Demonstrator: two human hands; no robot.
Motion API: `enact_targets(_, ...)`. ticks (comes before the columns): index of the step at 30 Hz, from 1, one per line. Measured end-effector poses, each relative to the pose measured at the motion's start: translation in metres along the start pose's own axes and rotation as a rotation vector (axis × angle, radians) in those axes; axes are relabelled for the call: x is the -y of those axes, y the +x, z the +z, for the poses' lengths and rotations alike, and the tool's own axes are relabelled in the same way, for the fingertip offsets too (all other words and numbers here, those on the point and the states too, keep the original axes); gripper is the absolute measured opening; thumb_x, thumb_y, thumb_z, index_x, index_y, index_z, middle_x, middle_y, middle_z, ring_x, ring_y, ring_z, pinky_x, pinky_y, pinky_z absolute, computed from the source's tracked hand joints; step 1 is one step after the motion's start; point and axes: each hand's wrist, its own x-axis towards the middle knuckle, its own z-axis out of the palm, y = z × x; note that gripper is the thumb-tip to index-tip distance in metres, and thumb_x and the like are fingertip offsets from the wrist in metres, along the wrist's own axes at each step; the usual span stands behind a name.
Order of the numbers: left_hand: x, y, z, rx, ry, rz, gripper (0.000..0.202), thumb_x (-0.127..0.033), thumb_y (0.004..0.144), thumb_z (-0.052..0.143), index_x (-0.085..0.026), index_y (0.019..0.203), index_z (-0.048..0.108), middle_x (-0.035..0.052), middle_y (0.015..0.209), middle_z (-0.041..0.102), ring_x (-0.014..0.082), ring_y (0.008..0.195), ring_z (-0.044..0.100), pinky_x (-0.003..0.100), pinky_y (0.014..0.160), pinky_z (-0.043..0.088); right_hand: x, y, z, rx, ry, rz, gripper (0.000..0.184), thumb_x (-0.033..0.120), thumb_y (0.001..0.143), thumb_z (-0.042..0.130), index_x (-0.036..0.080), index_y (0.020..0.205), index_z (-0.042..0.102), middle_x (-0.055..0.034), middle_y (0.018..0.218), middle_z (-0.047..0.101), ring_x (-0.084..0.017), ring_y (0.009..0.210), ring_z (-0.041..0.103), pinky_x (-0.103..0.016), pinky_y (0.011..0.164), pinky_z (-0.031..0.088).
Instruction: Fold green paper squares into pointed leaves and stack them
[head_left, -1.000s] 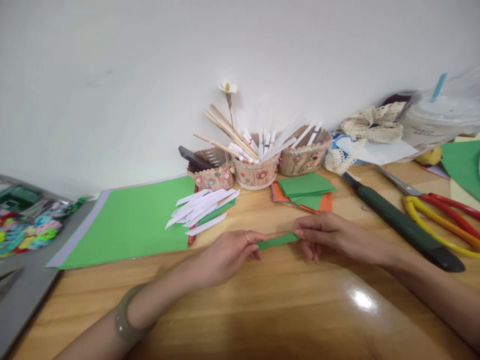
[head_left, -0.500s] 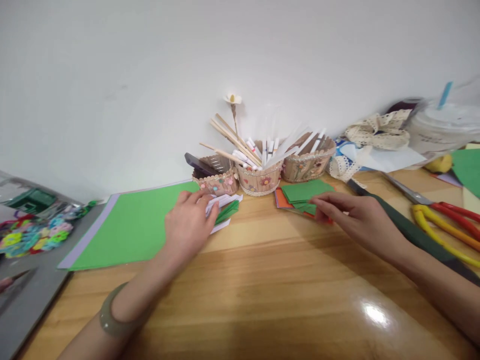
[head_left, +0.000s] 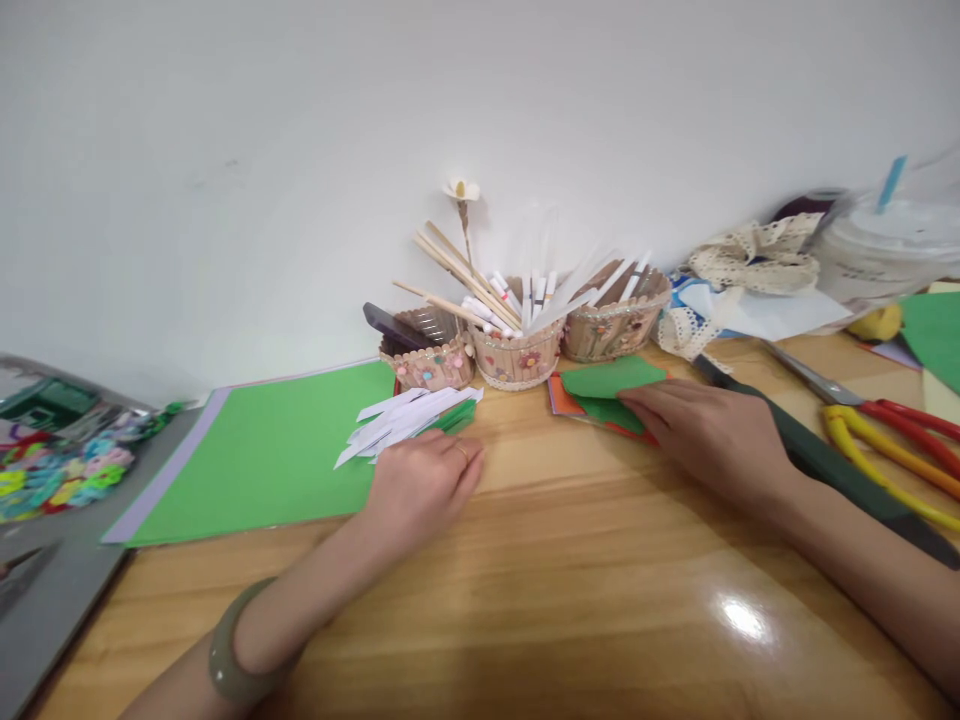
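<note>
My right hand (head_left: 712, 430) pinches the near right edge of a green paper piece (head_left: 611, 376), which bends up from the small paper stack. Orange paper (head_left: 568, 396) shows under the green in that stack. My left hand (head_left: 427, 485) is closed and hangs just in front of a pile of white paper strips (head_left: 397, 420). Its fingertips are curled under, so whatever they hold, if anything, is hidden. A few green strips (head_left: 456, 415) lie at the pile's right end. The white pile partly covers a large green sheet (head_left: 262, 450).
Three decorated baskets (head_left: 517, 360) with markers and sticks stand against the wall. Scissors with red handles (head_left: 840, 395), a yellow-handled tool (head_left: 862, 450) and a dark green long object (head_left: 817, 450) lie right. Lace ribbon (head_left: 757, 260) and a plastic cup (head_left: 885, 250) sit behind them.
My left hand has come off the white strips, moving right and toward me, and has closed. My right hand has moved slightly left onto the green paper, and the top piece now bends upward.
</note>
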Motion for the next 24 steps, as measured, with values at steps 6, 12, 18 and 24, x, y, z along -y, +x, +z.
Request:
enact_targets(6,-0.007,-0.001,-0.001,-0.007,-0.058,0.074,0.031,-0.022,0.093,0.040,-0.016,0.080,0.067,0.0028,0.067,0.069,0.0161,0.063,0.064,0.025,0.057,0.047,0.003,0.004,0.002,-0.090,-0.011,0.065,0.020,0.024,0.087,0.044,0.019,0.085,0.064,-0.0096,0.088,0.069,-0.028,0.078,0.065,-0.035,0.055,0.044)
enact_targets(12,-0.017,-0.001,-0.003,-0.178,-0.125,0.179,0.019,-0.019,0.092,0.045,-0.014,0.089,0.063,0.0042,0.081,0.070,0.0158,0.073,0.063,0.026,0.065,0.051,0.017,-0.003,-0.008,-0.287,0.131,-0.116,0.006,0.022,0.087,0.054,0.020,0.087,0.060,-0.0051,0.090,0.068,-0.020,0.085,0.061,-0.032,0.071,0.048)
enact_targets(18,-0.033,-0.007,0.003,-0.244,-0.051,0.261,0.015,-0.026,0.091,0.050,-0.015,0.093,0.059,0.0031,0.079,0.066,0.0157,0.066,0.059,0.024,0.051,0.045,0.065,-0.014,-0.022,-0.246,0.187,-0.605,0.029,0.010,0.094,0.031,0.013,0.092,0.059,-0.0063,0.084,0.068,-0.017,0.076,0.059,-0.029,0.064,0.045)
enact_targets(24,-0.035,-0.015,0.014,0.043,-0.169,0.266,0.019,-0.013,0.087,0.048,-0.018,0.075,0.061,0.0001,0.066,0.060,0.0145,0.062,0.053,0.022,0.049,0.040,0.065,-0.015,-0.010,0.107,0.347,-0.591,0.026,0.015,0.094,0.038,0.014,0.086,0.063,-0.0051,0.078,0.064,-0.016,0.073,0.055,-0.028,0.062,0.044)
